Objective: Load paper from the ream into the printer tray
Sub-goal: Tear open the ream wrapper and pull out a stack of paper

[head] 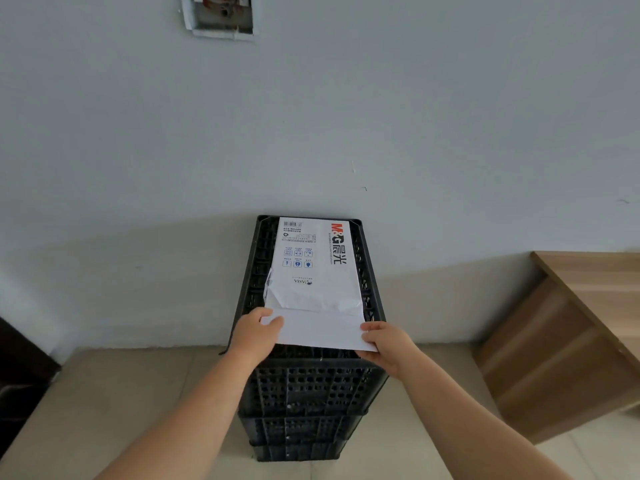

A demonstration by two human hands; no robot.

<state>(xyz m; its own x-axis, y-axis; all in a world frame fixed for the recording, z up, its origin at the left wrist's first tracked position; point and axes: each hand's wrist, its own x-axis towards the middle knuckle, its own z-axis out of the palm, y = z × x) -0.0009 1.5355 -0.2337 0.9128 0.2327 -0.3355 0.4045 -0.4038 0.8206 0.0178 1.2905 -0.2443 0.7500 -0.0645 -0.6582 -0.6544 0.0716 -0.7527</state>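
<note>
While both hands pinch the paper sheets (320,329), the ream (313,263) lies on stacked black crates (308,389).
Left hand (254,332) grips the sheets' left corner, right hand (388,344) the right; sheets overhang the crate's near edge; wooden desk (568,327) well right.

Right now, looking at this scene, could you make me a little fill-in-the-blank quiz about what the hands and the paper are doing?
1. The ream lies on top of a stack of black plastic ____.
2. The plain sheets stick out of the wrapper's torn ____ end, the one toward the person.
3. The left hand and right hand both grip the ____.
4. At the right edge stands a ____ desk.

Missing words: crates; near; sheets; wooden
</note>
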